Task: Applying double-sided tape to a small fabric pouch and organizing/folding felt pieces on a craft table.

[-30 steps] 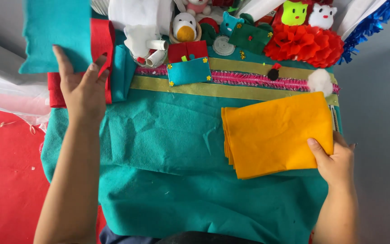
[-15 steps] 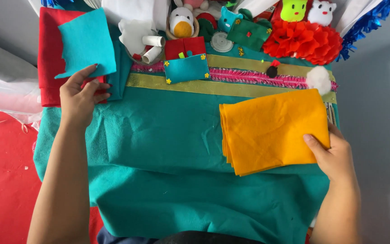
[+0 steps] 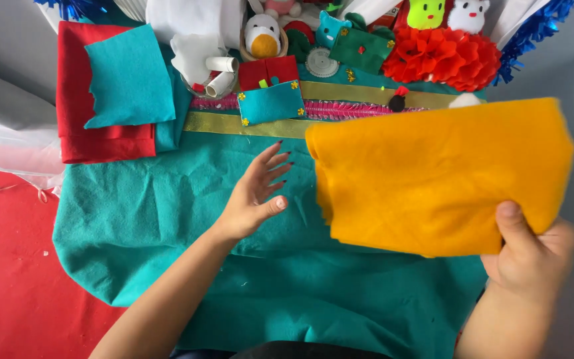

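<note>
No packages, labels, signs or screens are showing anywhere in this view
</note>
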